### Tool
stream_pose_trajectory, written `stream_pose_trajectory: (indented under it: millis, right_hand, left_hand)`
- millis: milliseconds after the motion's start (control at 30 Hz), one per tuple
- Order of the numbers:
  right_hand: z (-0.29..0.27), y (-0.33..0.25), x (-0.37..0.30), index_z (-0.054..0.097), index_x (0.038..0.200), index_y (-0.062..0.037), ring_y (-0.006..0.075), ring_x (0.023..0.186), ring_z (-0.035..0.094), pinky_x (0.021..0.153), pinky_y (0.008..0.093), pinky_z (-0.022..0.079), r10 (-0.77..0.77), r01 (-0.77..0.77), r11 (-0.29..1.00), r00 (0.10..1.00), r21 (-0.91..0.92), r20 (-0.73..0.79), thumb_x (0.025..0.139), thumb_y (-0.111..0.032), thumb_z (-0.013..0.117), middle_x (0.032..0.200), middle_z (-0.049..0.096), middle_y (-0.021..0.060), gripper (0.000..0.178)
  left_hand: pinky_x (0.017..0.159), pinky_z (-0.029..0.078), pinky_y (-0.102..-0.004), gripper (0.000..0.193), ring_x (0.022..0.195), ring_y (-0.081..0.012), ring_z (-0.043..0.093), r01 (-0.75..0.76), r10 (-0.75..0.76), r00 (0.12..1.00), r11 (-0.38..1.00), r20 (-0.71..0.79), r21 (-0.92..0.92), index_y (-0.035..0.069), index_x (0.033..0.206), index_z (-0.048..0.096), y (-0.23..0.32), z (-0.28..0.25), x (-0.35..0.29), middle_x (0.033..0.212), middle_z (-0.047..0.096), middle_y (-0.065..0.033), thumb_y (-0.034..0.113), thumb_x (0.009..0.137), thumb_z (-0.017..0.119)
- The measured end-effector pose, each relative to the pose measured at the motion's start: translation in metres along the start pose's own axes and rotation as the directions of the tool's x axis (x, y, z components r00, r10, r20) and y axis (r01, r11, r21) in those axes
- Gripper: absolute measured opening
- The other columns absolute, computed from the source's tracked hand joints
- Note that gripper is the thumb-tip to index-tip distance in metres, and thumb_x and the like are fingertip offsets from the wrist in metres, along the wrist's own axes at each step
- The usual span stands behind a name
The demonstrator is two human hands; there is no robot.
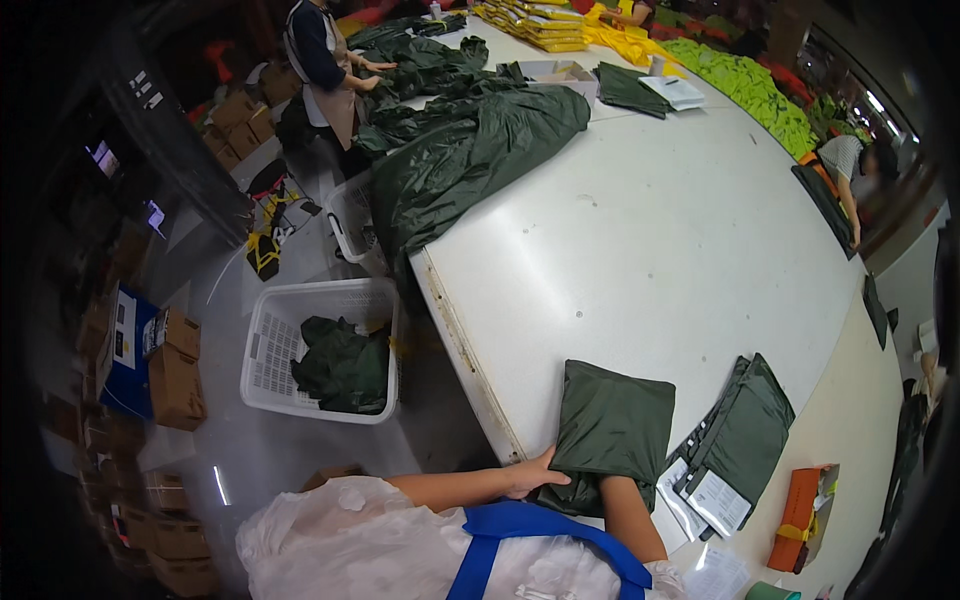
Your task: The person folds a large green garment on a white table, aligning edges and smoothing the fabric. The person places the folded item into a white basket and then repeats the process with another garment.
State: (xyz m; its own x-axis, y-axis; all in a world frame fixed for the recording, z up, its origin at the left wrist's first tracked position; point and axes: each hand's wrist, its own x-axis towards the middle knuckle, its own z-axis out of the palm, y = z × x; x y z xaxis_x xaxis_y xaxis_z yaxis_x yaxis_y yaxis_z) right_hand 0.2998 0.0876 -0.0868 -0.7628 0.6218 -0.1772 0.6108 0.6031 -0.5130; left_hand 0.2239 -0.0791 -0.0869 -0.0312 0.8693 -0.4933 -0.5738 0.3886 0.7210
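Note:
A squarish dark green fabric pouch (pixel 615 415) lies at the near edge of the white table. My left hand (pixel 535 475) grips its lower left corner, thumb along the near edge. My right hand is hidden: the right forearm (pixel 628 510) goes in under the pouch's near edge, and I cannot tell what those fingers do. To the right lies a stack of folded dark green pieces (pixel 745 415), overlapping at a slant. White printed sheets (pixel 715 500) rest at its near end.
A large dark green fabric heap (pixel 480 150) hangs over the table's far left edge. On the floor at left stands a white basket (pixel 265 350) with green fabric. An orange box (pixel 797 520) sits near right. Other people work at the far left (pixel 325 70) and right (pixel 840 180).

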Motion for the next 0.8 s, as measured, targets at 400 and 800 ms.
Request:
stream_pose_trajectory:
  millis: [400,800]
  right_hand:
    - [-0.005,0.043,-0.110,0.049,0.132,-0.0074,0.0372,0.127,0.040,0.109,0.0462,0.026,-0.098,0.100,0.990,0.995,-0.101,0.020,0.086,-0.032,0.053,0.136,0.045,0.0212,0.052]
    - [-0.037,0.046,-0.163,0.051,0.118,0.0042,0.0286,0.095,0.058,0.079,0.0357,0.048,0.423,-0.340,0.876,0.883,0.343,-0.204,0.079,-0.019,0.072,0.106,0.056,0.0262,0.051]
  left_hand:
    - [0.112,0.021,-0.0319,0.100,0.139,-0.0262,0.022,-0.246,0.194,0.969,0.801,0.151,0.546,0.007,0.149,-0.009,-0.018,-0.012,-0.015,0.153,0.014,-0.0192,-0.001,0.079,0.062]
    - [0.109,0.025,-0.0349,0.101,0.131,-0.0217,0.032,-0.055,0.015,0.982,0.977,0.191,0.204,0.006,0.147,0.012,-0.006,-0.028,-0.029,0.143,0.035,-0.0119,0.001,0.067,0.074]
